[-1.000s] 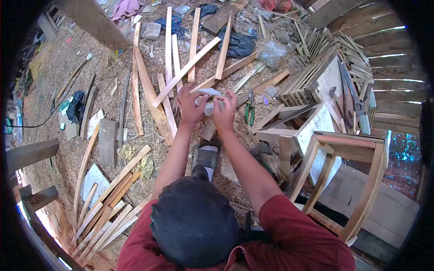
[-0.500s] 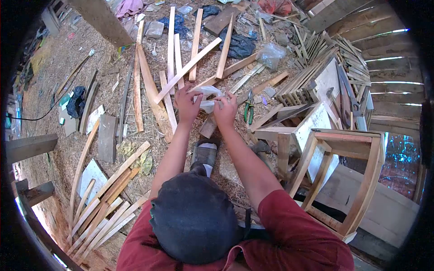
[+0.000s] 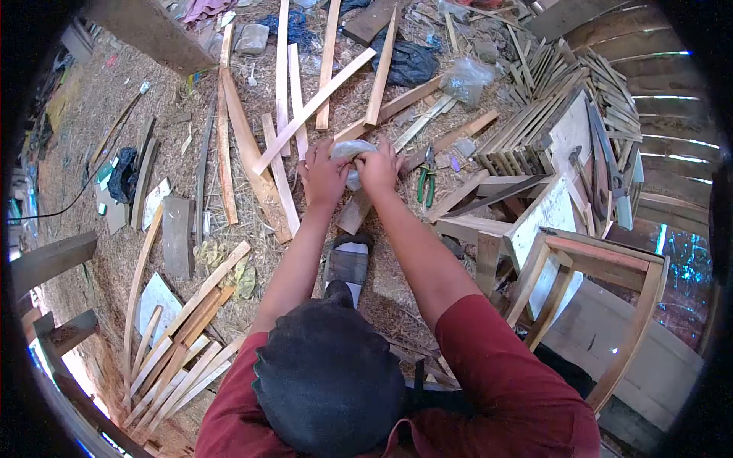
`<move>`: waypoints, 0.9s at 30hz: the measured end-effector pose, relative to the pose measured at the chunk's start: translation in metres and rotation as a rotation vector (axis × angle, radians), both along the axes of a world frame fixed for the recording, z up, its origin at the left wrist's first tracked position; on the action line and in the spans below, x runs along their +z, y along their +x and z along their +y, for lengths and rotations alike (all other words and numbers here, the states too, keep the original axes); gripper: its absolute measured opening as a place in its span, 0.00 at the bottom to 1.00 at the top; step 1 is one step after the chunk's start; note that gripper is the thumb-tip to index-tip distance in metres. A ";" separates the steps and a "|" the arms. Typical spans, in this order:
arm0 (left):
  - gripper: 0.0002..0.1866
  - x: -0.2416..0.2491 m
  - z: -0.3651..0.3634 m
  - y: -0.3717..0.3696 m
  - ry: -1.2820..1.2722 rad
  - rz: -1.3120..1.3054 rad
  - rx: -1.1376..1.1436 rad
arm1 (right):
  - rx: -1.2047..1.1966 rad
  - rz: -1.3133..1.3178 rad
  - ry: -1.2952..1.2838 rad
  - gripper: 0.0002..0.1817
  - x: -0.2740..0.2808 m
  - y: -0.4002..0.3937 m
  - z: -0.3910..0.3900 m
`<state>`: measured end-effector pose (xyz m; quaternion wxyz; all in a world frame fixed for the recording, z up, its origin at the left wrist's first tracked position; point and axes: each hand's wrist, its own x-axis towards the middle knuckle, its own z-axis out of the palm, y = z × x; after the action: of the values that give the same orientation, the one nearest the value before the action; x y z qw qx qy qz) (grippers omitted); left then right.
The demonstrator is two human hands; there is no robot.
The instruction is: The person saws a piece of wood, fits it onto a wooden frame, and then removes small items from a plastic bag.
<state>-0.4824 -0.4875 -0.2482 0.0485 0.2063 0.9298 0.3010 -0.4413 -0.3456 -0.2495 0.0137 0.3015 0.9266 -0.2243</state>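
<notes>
A whitish, translucent plastic bag is gathered between my two hands, over the littered ground. My left hand has its fingers closed on the bag's left side. On the bag's right side my right hand pinches it, and the two hands almost touch. Part of the bag is hidden behind the fingers. Just right of my right hand, green-handled pliers lie on the ground. A short wood block lies below the hands, near a shoe.
Long wood strips lie ahead and to the left. More strips are piled at the lower left. On the right stand a wooden frame, stacked slats and saws. A post rises at the upper left.
My hands have drawn closer together on the bag, with my right hand shifted slightly left. The view has moved slightly.
</notes>
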 end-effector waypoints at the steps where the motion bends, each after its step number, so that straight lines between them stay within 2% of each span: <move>1: 0.10 -0.001 0.001 0.000 -0.020 0.003 0.007 | 0.000 -0.007 -0.007 0.09 -0.001 -0.002 0.000; 6: 0.10 -0.001 0.002 0.000 -0.068 -0.013 0.031 | 0.027 -0.037 -0.004 0.10 -0.003 -0.015 0.002; 8: 0.12 -0.006 0.002 -0.002 -0.124 0.063 0.059 | 0.039 -0.056 0.022 0.11 -0.001 -0.018 0.003; 12: 0.11 -0.010 0.000 -0.002 -0.122 0.043 0.076 | 0.192 -0.038 0.121 0.09 -0.005 -0.023 0.003; 16: 0.12 -0.018 -0.003 -0.003 -0.080 0.057 0.075 | 0.306 -0.072 0.225 0.13 -0.006 -0.022 0.001; 27: 0.12 -0.013 -0.004 -0.001 -0.022 0.095 0.056 | 0.278 -0.042 0.388 0.11 -0.006 -0.006 -0.006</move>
<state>-0.4834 -0.4916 -0.2610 -0.0017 0.1938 0.9396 0.2821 -0.4477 -0.3512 -0.2556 0.0057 0.1724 0.9845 -0.0317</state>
